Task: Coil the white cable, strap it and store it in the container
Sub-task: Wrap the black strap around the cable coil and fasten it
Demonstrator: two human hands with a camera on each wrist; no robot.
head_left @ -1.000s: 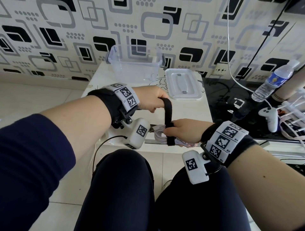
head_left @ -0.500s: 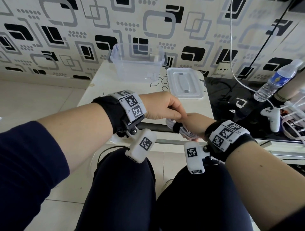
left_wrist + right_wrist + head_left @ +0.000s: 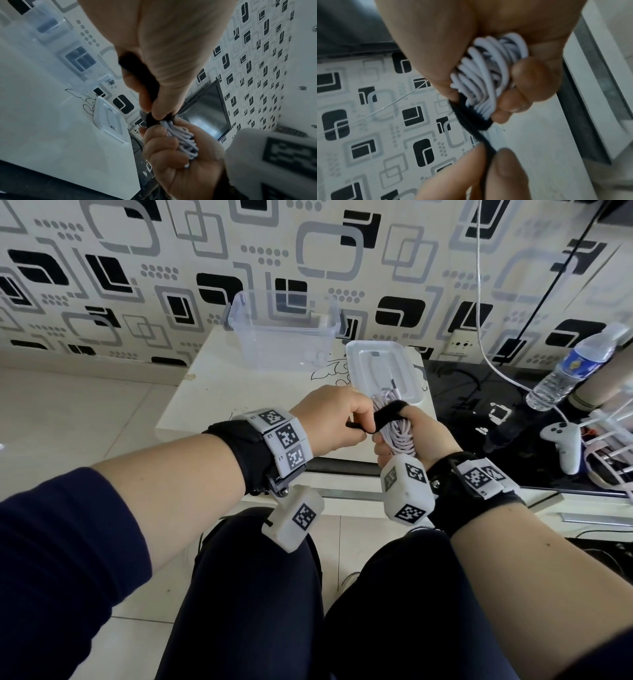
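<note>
My right hand (image 3: 416,436) grips the coiled white cable (image 3: 399,433) upright above the table's front edge; the coil (image 3: 489,75) fills its palm and shows again as the bundle (image 3: 181,139) from the left wrist. A black strap (image 3: 388,414) wraps around the coil's middle. My left hand (image 3: 337,424) pinches the strap's free end (image 3: 486,143) between thumb and fingers, pulled to the left. The clear plastic container (image 3: 284,333) stands open at the back of the white table (image 3: 212,398), its lid (image 3: 380,368) lying flat to its right.
A black surface (image 3: 479,405) adjoins the table on the right, bearing a water bottle (image 3: 572,368), a white game controller (image 3: 561,446) and a white rack. A thin white wire (image 3: 483,320) hangs down the patterned wall. My knees are below the table edge.
Both hands rose from the table's front edge and shifted right. The right hand turned the coil upright, palm toward me. The strap, earlier stretched up then hidden, now circles the coil.
</note>
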